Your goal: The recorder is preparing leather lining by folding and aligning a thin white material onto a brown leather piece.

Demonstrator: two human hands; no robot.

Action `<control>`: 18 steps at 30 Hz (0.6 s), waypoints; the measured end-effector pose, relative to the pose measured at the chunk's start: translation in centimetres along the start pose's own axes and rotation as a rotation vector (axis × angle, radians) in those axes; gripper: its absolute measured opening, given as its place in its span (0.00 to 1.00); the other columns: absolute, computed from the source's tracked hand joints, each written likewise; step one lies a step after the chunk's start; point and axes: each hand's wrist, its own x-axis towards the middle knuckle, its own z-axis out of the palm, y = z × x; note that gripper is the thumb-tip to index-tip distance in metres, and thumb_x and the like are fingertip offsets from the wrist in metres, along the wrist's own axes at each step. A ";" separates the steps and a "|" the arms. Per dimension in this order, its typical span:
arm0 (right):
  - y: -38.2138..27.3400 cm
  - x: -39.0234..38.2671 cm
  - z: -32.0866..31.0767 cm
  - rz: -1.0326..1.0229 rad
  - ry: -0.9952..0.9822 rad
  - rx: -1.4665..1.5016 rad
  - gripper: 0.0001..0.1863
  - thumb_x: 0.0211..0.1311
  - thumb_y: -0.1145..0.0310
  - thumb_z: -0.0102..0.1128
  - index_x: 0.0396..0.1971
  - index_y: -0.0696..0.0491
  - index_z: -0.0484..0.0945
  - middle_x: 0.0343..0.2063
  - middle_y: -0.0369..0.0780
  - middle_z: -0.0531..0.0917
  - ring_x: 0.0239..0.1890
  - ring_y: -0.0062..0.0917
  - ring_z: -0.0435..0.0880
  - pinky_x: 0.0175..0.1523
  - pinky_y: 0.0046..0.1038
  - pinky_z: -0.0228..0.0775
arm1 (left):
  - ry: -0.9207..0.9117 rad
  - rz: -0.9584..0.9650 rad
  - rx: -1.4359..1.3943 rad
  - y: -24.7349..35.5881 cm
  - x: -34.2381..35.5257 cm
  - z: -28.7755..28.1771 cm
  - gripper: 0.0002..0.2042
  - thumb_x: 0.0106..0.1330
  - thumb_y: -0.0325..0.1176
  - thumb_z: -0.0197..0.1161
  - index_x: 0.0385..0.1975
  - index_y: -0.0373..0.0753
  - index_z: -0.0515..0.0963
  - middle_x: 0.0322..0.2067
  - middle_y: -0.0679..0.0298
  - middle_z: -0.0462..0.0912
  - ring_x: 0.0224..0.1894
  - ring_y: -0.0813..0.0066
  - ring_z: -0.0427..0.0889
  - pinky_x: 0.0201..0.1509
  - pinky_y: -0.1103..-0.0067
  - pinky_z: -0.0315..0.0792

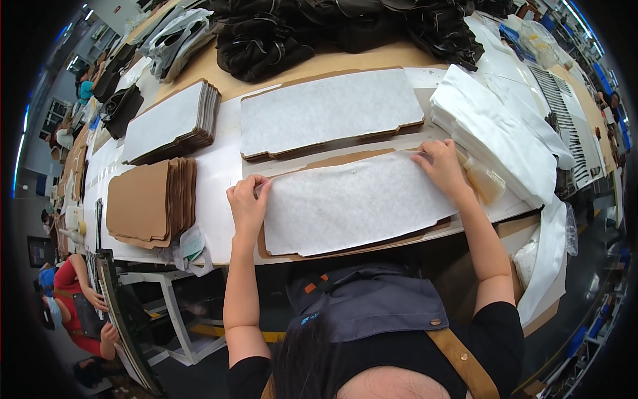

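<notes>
A white fabric-like sheet [355,203] lies in front of me over brown card-like pieces [352,158] whose edges show along its far and near sides. My left hand [248,205] pinches the sheet's far left corner between thumb and fingers. At the far right corner, my right hand [441,166] holds the same sheet in a pinch. Just beyond it lies a stack of white-topped brown pieces [329,110] of similar long shape. Close to my right hand is a yellowish translucent roll or bag [486,181], its kind unclear.
A pile of white sheets [492,133] lies right. Leftward are a white-topped stack [166,123] and a brown stack [149,203]. Black fabric bundles [332,30] cover the table's far side. A crumpled plastic bag [193,249] hangs at the front edge. A co-worker in red [73,302] works at lower left.
</notes>
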 end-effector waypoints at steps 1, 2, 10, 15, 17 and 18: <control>0.0 0.0 0.1 -0.006 -0.003 -0.017 0.10 0.61 0.66 0.68 0.27 0.56 0.78 0.26 0.40 0.81 0.33 0.33 0.77 0.57 0.36 0.57 | 0.009 0.013 0.022 0.1 0.0 0.0 0.04 0.64 0.32 0.67 0.33 0.39 0.82 0.28 0.67 0.83 0.32 0.71 0.76 0.53 0.72 0.61; 0.0 0.0 0.1 -0.006 -0.005 -0.017 0.10 0.61 0.66 0.68 0.27 0.56 0.78 0.26 0.40 0.81 0.33 0.33 0.77 0.57 0.36 0.57 | 0.017 0.026 0.043 0.2 0.0 0.0 0.04 0.64 0.32 0.68 0.32 0.40 0.82 0.27 0.68 0.82 0.31 0.71 0.76 0.52 0.72 0.61; 0.4 -0.4 0.1 -0.043 0.026 -0.055 0.09 0.59 0.68 0.68 0.27 0.55 0.77 0.27 0.39 0.81 0.35 0.33 0.78 0.57 0.36 0.57 | -0.002 0.022 0.071 0.4 0.2 0.0 0.04 0.63 0.31 0.68 0.31 0.40 0.81 0.28 0.69 0.82 0.34 0.71 0.77 0.52 0.72 0.61; -1.8 -2.0 -2.7 -0.054 -0.012 0.085 0.06 0.57 0.71 0.69 0.28 0.53 0.79 0.30 0.36 0.83 0.37 0.29 0.80 0.57 0.33 0.57 | 0.025 0.047 -0.028 0.8 -1.9 -3.1 0.04 0.60 0.30 0.69 0.30 0.40 0.80 0.36 0.67 0.83 0.44 0.69 0.78 0.56 0.72 0.61; -2.3 -3.5 -4.6 -0.034 -0.099 0.202 0.06 0.56 0.73 0.68 0.30 0.52 0.79 0.33 0.34 0.84 0.40 0.26 0.80 0.58 0.32 0.56 | -0.062 0.060 -0.213 1.5 -3.2 -5.1 0.05 0.57 0.28 0.69 0.30 0.39 0.79 0.39 0.65 0.82 0.48 0.65 0.77 0.60 0.70 0.63; -2.3 -4.4 -5.6 -0.034 -0.163 0.241 0.06 0.55 0.73 0.68 0.31 0.51 0.79 0.34 0.33 0.84 0.42 0.24 0.80 0.59 0.31 0.55 | -0.052 0.043 -0.199 1.5 -4.1 -6.1 0.05 0.57 0.28 0.69 0.30 0.39 0.79 0.39 0.65 0.82 0.48 0.65 0.77 0.60 0.70 0.63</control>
